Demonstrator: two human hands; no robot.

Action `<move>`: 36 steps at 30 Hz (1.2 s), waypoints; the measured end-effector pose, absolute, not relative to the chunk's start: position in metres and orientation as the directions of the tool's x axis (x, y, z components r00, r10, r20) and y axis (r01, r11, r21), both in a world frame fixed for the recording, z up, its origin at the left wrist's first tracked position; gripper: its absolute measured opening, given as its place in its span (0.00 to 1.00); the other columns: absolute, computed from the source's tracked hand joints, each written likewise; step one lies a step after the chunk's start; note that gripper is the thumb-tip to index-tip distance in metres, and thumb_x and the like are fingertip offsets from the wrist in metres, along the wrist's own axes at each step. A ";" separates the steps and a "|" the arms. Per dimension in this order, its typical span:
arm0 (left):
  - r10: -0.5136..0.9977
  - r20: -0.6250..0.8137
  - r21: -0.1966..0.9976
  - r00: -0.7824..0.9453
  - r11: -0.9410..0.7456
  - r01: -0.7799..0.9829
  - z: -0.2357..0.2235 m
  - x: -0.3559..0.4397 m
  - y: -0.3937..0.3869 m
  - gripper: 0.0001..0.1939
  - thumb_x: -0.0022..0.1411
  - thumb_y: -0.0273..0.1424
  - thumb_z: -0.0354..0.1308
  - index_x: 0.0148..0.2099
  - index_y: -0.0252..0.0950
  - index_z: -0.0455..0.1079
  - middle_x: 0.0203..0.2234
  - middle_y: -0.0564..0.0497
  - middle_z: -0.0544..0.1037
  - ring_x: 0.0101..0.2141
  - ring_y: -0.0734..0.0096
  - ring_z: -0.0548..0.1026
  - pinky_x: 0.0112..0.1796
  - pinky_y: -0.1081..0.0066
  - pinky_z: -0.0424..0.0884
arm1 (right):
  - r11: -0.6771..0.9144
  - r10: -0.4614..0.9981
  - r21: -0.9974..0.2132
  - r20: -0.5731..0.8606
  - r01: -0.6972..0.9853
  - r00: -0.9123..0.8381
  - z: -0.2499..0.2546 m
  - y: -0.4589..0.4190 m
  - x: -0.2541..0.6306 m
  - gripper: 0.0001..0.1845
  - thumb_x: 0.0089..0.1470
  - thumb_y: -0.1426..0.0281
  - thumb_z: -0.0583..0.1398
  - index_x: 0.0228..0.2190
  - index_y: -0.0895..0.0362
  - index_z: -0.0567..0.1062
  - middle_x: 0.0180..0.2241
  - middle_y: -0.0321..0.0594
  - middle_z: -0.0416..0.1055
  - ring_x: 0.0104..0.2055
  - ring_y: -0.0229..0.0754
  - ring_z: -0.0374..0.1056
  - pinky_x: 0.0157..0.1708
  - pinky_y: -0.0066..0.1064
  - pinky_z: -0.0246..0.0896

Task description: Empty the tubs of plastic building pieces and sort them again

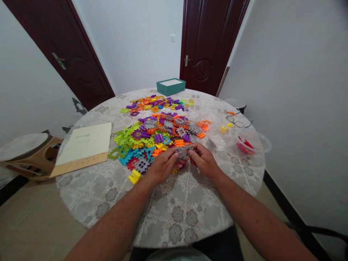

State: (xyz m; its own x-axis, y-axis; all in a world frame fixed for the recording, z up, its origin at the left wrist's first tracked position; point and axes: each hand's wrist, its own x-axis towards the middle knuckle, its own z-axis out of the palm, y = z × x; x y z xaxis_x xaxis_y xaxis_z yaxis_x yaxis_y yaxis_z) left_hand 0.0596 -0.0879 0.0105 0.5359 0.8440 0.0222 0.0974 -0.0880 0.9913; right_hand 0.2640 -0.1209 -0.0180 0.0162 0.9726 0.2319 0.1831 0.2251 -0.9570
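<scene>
Between my two hands, a grey notched plastic building piece point(183, 153) is held just in front of a big pile of coloured pieces. My left hand point(164, 165) grips its left side, thumb on top. On the right side, my right hand point(203, 159) pinches it with thumb and fingers. Lime green pieces point(127, 137) make up the pile's left part, with blue pieces point(133, 156) in front of them. Another grey piece with a window pattern point(142, 165) rests near my left hand, beside yellow tube-shaped pieces point(134, 177). Purple tubes point(158, 138) lie higher up.
A second heap of pieces point(152, 104) lies farther back, before a green box point(171, 87). To the right are a clear tub with red pieces point(246, 145), eyeglasses point(239, 124) and clear plastic bags. A paper pad point(85, 141) lies at left on the patterned tablecloth point(179, 221).
</scene>
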 end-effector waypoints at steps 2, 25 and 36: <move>0.825 0.077 0.977 0.559 -0.175 0.125 0.011 0.057 -0.088 0.18 0.73 0.41 0.52 0.56 0.41 0.76 0.44 0.47 0.84 0.39 0.61 0.84 0.43 0.60 0.82 | 0.201 0.979 -0.970 0.202 0.134 -0.001 -0.014 -0.120 0.266 0.15 0.64 0.54 0.62 0.42 0.53 0.74 0.24 0.30 0.69 0.22 0.37 0.63 0.23 0.28 0.58; 0.670 0.347 0.133 0.657 -0.728 0.672 0.002 0.049 -0.094 0.16 0.71 0.41 0.59 0.56 0.40 0.73 0.45 0.42 0.81 0.49 0.53 0.76 0.50 0.55 0.74 | -0.043 0.512 -0.281 0.818 0.959 0.263 0.009 -0.121 0.347 0.12 0.66 0.67 0.58 0.47 0.56 0.77 0.44 0.51 0.78 0.50 0.57 0.67 0.54 0.50 0.59; 0.760 0.293 0.195 0.581 -0.642 0.742 -0.010 0.047 -0.087 0.23 0.69 0.35 0.61 0.65 0.41 0.67 0.50 0.42 0.81 0.51 0.52 0.78 0.49 0.58 0.75 | -0.085 0.603 -0.311 0.740 0.947 0.298 -0.010 -0.113 0.355 0.14 0.64 0.65 0.59 0.49 0.56 0.77 0.45 0.51 0.79 0.48 0.57 0.66 0.53 0.49 0.57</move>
State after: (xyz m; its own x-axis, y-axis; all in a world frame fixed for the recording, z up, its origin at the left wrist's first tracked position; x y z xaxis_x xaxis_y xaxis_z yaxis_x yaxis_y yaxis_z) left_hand 0.0467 -0.0868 -0.0096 0.5807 0.7595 0.2930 0.7415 -0.6421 0.1946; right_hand 0.3551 -0.1130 -0.0096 0.2976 0.6031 0.7400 0.9465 -0.0855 -0.3110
